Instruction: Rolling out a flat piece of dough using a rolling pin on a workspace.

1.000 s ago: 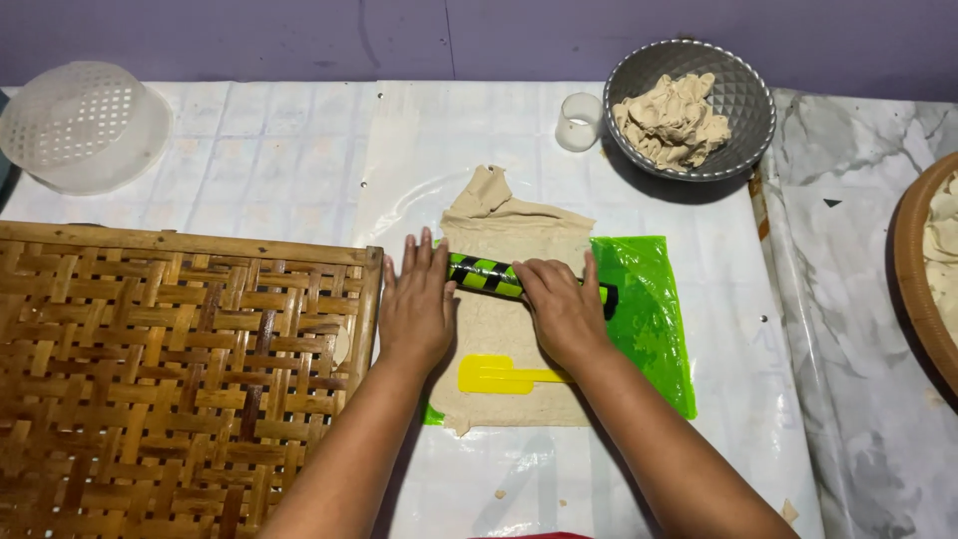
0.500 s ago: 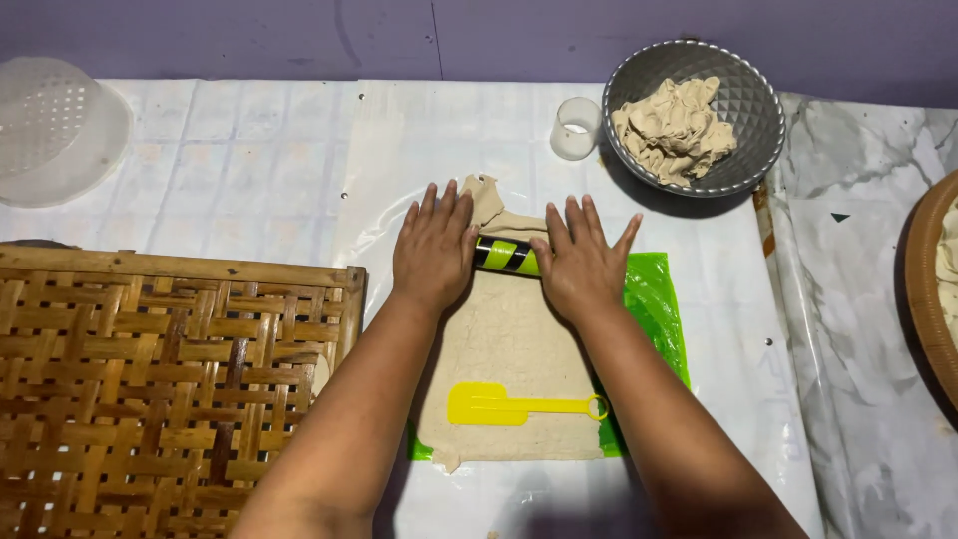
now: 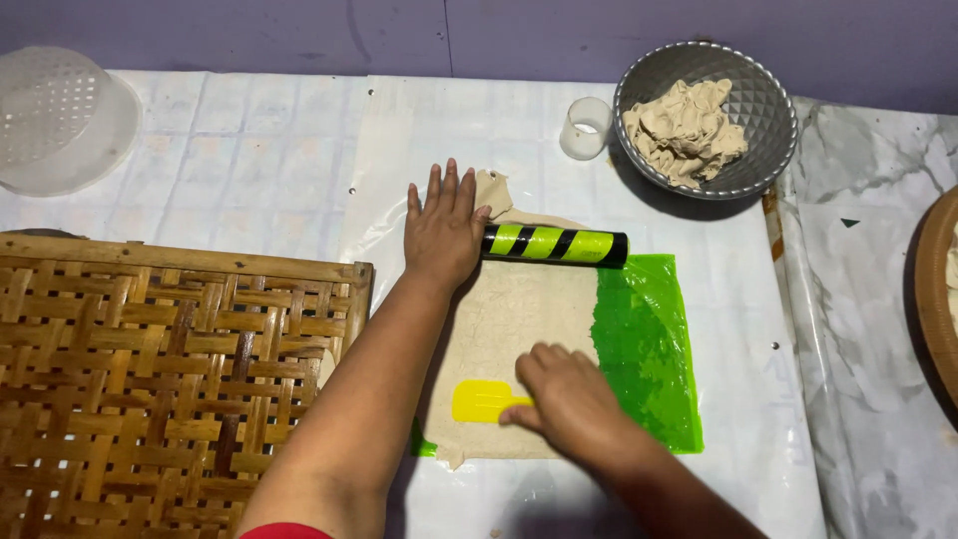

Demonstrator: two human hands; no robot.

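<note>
A flattened sheet of beige dough (image 3: 519, 319) lies on a green plastic sheet (image 3: 647, 349) in the middle of the table. A green-and-black striped rolling pin (image 3: 559, 245) rests across the dough's far end. My left hand (image 3: 442, 228) lies flat, fingers spread, on the pin's left end. Nearer to me, my right hand (image 3: 564, 399) has its fingers curled over the handle of a yellow scraper (image 3: 484, 401) that lies on the dough; whether the hand grips it is unclear.
A grey metal bowl (image 3: 773, 150) with dough pieces stands at the back right, a small white cup (image 3: 586, 128) beside it. A woven bamboo tray (image 3: 170, 369) fills the left. A white plastic colander (image 3: 55, 120) sits back left. A round wooden edge (image 3: 933, 289) shows far right.
Both hands rolled the pin away from me over the dough. My right hand then left the pin and came back onto the yellow scraper; my left hand stayed on the pin.
</note>
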